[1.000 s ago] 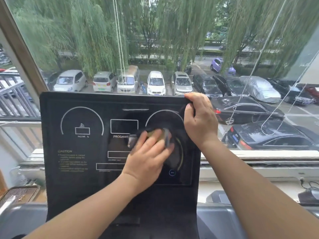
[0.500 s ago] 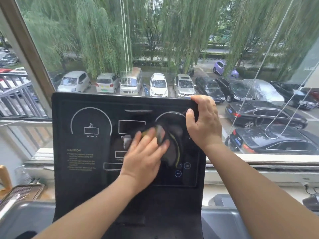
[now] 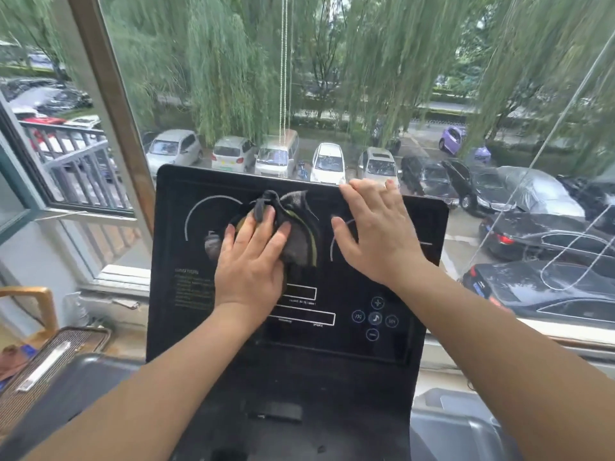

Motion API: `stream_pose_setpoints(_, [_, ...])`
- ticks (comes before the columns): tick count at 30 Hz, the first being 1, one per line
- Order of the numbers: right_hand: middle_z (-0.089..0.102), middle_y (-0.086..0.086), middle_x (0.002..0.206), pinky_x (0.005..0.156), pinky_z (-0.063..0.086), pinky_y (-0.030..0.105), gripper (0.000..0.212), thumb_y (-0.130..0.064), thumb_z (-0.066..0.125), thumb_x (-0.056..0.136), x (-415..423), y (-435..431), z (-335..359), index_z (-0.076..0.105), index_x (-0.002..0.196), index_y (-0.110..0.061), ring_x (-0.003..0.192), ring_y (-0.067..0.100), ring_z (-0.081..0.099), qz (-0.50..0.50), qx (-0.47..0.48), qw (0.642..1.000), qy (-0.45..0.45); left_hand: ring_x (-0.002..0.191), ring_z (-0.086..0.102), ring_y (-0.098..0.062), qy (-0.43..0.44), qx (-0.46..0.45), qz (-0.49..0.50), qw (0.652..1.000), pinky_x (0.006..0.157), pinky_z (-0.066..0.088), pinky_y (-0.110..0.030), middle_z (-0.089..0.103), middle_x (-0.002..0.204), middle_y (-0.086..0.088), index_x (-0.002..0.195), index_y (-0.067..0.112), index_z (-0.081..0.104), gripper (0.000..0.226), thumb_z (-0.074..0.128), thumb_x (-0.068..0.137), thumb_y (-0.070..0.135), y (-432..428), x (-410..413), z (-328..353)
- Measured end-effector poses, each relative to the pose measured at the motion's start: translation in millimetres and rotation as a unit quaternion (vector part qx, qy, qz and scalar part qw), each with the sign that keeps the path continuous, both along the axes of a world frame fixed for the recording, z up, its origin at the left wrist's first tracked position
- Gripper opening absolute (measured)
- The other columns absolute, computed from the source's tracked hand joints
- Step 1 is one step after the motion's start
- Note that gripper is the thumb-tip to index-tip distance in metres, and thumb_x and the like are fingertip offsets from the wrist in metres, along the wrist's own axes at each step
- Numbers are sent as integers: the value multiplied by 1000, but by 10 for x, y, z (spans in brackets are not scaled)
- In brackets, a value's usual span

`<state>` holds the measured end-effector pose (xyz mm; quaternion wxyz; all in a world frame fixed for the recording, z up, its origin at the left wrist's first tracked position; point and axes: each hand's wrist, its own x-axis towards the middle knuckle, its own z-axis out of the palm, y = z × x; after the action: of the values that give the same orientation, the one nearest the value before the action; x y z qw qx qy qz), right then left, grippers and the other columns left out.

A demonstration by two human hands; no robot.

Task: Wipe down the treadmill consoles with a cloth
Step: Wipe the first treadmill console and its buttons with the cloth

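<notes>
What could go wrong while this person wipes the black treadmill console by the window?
1. The right hand lies bare and flat on the console, so it may leave smudges on the panel.
2. The cloth is bunched, only partly under the left hand; it could slip out or skip patches.
3. The touch buttons at lower right might be triggered by a wipe, if the console is powered, which I cannot tell.

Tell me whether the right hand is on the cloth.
No, the left hand presses the cloth to the treadmill console; the right hand lies flat beside it.
</notes>
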<state>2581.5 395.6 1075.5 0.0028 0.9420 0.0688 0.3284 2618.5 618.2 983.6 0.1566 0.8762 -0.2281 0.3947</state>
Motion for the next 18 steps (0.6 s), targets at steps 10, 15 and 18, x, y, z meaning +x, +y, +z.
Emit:
stream_pose_setpoints(10, [39, 12, 158, 127, 18, 50, 84, -60, 41, 95, 132, 171, -180, 33, 157, -4, 148, 33, 34, -60, -18, 998, -24, 144, 50, -34, -105, 310, -147, 934, 116, 39, -58, 63, 145, -6, 139, 23, 65, 47, 51, 94, 18, 742, 102, -181])
stream_pose_setpoints(15, [45, 10, 144, 126, 15, 51, 77, -61, 44, 94, 184, 295, -199, 39, 149, -8, 138, 34, 37, -75, 39, 996, -37, 156, 27, -33, 57, -99, 44, 992, 126, 14, -60, 36, 167, -6, 151, 23, 52, 56, 49, 96, 20, 451, 178, 96])
stream_pose_setpoints(18, [43, 10, 143, 127, 13, 52, 78, -62, 44, 93, 203, 317, -217, 37, 149, -9, 136, 32, 31, -84, 47, 995, -40, 158, 23, -29, 73, -133, 52, 987, 128, 15, -58, 32, 169, -3, 154, 25, 49, 57, 47, 97, 21, 129, -46, -105])
